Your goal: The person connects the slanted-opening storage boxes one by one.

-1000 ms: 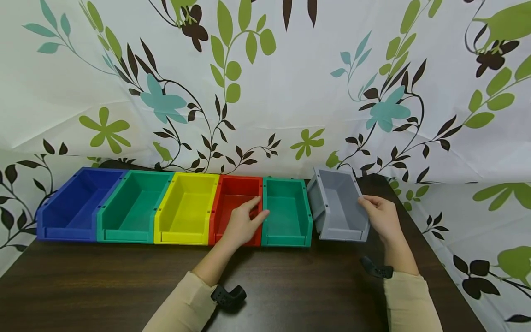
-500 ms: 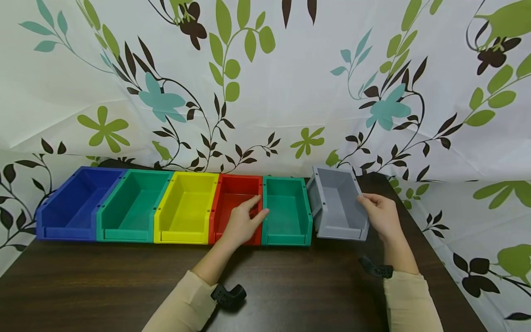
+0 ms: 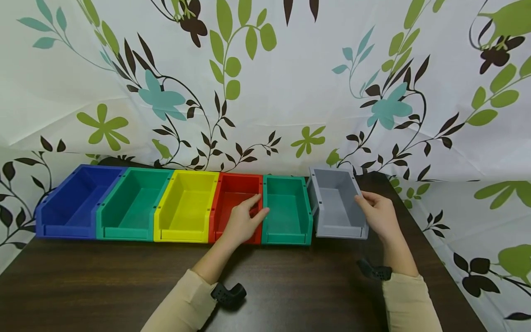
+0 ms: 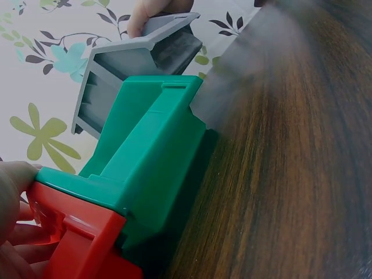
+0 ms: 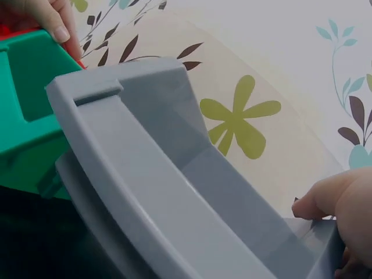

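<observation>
The left hand (image 3: 242,221) reaches over the red storage bin (image 3: 220,212) and pinches its right wall where it meets the green bin (image 3: 286,210) beside it. In the left wrist view its thumb lies on the green rim and other fingers reach inside the red bin. At the right end of the row, the right hand (image 3: 379,214) grips the right wall of a grey bin (image 3: 338,203), thumb inside. The grey bin looks tilted and partly raised, its left side close against the green bin. Whether the two touch is unclear. The fingers outside the grey wall are mostly hidden.
Further left, a yellow bin (image 3: 186,207), another green bin (image 3: 134,203) and a blue bin (image 3: 80,203) stand side by side. All rest on a dark wooden table (image 3: 290,290), with a leaf-patterned cloth (image 3: 290,83) hanging behind.
The grey bin's back edge has shifted slightly left towards the green bin, and the right hand has moved a little left with it. The left hand keeps its place.
</observation>
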`<state>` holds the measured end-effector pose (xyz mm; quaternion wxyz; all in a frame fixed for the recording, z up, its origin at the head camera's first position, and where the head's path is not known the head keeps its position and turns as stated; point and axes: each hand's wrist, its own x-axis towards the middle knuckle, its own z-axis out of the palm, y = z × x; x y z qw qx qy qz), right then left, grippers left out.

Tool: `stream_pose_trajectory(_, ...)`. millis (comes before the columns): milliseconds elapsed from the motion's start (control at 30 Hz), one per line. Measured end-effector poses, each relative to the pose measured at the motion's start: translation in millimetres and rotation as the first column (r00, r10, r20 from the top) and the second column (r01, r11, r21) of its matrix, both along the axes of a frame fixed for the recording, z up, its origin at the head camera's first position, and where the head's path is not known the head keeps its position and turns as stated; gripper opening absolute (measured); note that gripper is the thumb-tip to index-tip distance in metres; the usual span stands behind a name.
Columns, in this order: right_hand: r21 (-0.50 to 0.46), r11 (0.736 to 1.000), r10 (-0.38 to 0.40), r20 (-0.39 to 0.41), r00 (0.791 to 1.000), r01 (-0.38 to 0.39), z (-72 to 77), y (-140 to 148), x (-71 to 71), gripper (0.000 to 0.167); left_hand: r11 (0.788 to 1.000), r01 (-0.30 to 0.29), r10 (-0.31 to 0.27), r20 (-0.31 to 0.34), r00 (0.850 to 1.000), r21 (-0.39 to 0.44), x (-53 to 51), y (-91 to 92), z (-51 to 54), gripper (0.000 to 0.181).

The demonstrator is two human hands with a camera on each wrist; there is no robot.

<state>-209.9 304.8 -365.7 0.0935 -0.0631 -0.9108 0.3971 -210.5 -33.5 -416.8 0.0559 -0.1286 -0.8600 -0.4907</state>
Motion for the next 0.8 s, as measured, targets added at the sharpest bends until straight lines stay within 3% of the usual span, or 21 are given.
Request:
stream_pose_trajectory(433,0.059,0.998,0.003,-0.046,0.999,0.000,3.0,-5,0.2,0.057,1.000,-0.001,0.000,-0.047,0.999,-0.005,-0.4,-2.4,1.8,0.054)
stream_pose_trajectory(633,0.066,0.998,-0.002,-0.076,0.997,0.007,6.5,-10,3.3,0.055,1.000,-0.009,0.009,-0.033,0.999,0.000,-0.2,-2.5,-1.3,0.053)
stream_pose_trajectory(800,0.151,0.988,0.012,-0.130,0.991,0.008,11.8,-18,3.3,0.051,1.000,-0.013,0.013,-0.035,0.999,0.008,-0.1,-1.4,-3.5,0.053)
